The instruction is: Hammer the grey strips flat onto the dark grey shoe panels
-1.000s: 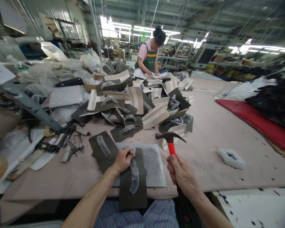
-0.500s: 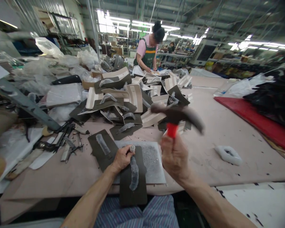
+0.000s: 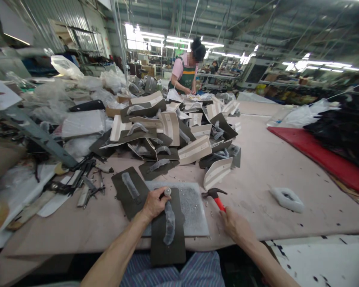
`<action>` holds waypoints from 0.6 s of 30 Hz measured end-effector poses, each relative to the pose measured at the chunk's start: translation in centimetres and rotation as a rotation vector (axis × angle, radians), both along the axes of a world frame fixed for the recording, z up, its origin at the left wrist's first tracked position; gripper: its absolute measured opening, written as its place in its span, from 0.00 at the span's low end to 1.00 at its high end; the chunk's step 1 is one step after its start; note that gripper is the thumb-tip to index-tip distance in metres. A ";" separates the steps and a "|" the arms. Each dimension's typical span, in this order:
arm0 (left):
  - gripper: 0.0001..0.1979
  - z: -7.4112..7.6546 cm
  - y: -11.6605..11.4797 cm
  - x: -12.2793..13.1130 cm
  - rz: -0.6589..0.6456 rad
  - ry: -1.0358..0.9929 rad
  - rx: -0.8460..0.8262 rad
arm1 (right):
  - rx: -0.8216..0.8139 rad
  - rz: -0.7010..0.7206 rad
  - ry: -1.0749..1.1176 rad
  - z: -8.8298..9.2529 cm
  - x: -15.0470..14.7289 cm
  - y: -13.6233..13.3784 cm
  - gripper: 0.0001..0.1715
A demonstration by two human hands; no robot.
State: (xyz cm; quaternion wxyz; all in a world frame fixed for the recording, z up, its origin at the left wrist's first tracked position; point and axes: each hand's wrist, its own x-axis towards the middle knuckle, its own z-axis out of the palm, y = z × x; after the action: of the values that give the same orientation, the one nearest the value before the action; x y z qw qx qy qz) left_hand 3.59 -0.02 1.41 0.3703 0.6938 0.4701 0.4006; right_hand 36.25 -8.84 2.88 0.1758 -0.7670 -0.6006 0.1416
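My left hand is closed round a small metal punch, holding it upright on the top end of a dark leather piece with a clear plastic strip down its middle. The piece lies over a pitted white cutting pad at the table's front edge. My right hand grips the red handle of a hammer. The hammer's dark head is low, just above the table, to the right of the pad. A second dark piece lies left of the pad.
A big heap of dark and cream leather pieces fills the middle of the table. Metal tools lie at the left, a white plastic scrap at the right, a red mat far right. A person works at the far end.
My right hand raised the hammer high above the pad, then brought it down and to the right, low by the table. My left hand stayed on the punch.
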 end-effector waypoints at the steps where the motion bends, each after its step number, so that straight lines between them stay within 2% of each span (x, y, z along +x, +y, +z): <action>1: 0.04 0.1 0.0 0.0 0.008 0.000 0.000 | 0.025 0.008 -0.046 0.0 -0.5 -0.2 0.13; 3: 0.05 0.1 -0.1 0.1 0.035 0.002 0.003 | 0.112 0.141 -0.127 1.2 -2.9 -0.4 0.19; 4: 0.06 0.1 -0.2 0.3 0.049 0.000 0.005 | 0.165 0.268 -0.150 2.1 -4.7 -0.3 0.24; 6: 0.07 0.0 -0.1 0.6 0.082 -0.026 -0.007 | 0.229 0.610 -0.158 4.0 -8.9 -0.1 0.31; 8: 0.08 0.0 0.1 1.0 0.131 -0.102 -0.074 | 0.230 0.928 -0.187 5.4 -12.9 0.3 0.26; 10: 0.09 0.5 0.6 1.2 0.222 -0.244 -0.177 | 0.225 1.111 -0.274 5.9 -15.8 0.9 0.15; 12: 0.12 1.8 1.3 1.0 0.389 -0.435 -0.239 | 0.216 1.119 -0.386 6.0 -17.4 1.6 0.07; 13: 0.13 2.8 1.6 0.7 0.476 -0.525 -0.234 | 0.205 1.060 -0.435 6.2 -17.8 2.0 0.06; 15: 0.14 5.1 1.9 -0.3 0.592 -0.639 -0.154 | 0.168 0.849 -0.494 6.8 -17.7 2.8 0.06; 18: 0.15 8.4 1.9 -1.8 0.543 -0.593 0.029 | 0.073 0.538 -0.444 8.4 -16.8 3.8 0.09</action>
State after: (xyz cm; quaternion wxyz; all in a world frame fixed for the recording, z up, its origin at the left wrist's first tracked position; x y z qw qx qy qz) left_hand 1.84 1.87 9.77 0.3608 0.4038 0.5036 0.6732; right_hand 19.46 -5.03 11.24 0.0245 -0.5866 -0.8094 -0.0092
